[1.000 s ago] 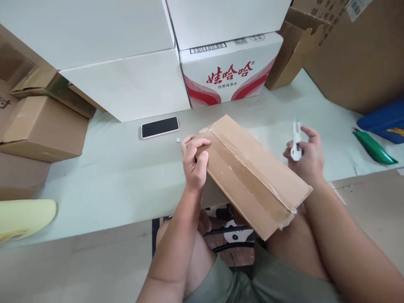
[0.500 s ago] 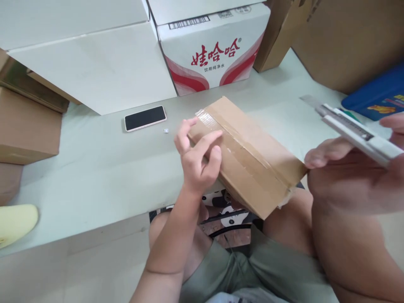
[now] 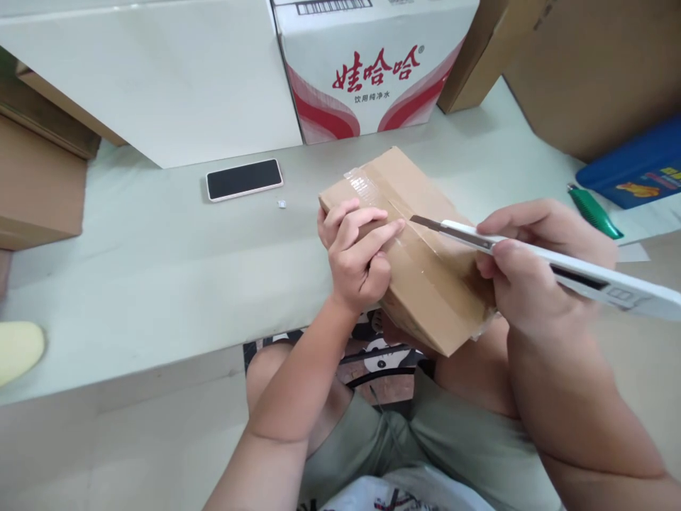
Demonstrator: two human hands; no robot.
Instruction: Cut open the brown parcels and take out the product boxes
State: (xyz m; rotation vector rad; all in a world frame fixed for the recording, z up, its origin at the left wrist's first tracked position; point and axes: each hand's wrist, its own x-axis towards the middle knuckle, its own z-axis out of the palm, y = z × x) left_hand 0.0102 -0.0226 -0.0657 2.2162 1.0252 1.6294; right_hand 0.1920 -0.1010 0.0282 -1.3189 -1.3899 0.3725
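A small brown cardboard box (image 3: 409,213), sealed with clear tape, rests tilted over the table's near edge above my lap. My left hand (image 3: 357,259) is curled on the box's left side and holds it. My right hand (image 3: 532,266) grips a white utility knife (image 3: 574,273) whose blade is out. The blade tip lies on the tape seam, close to my left fingers.
A black phone (image 3: 243,179) lies on the pale green table (image 3: 159,270), with a tiny white bit (image 3: 282,204) beside it. White boxes (image 3: 159,78), a red-printed carton (image 3: 372,64) and brown cartons (image 3: 590,64) stand behind. A green cutter (image 3: 593,211) and a blue pack (image 3: 633,174) lie at the right.
My right hand has brought the knife down from the raised position at the right onto the box's tape seam. My left hand has closed more tightly on the box's left side.
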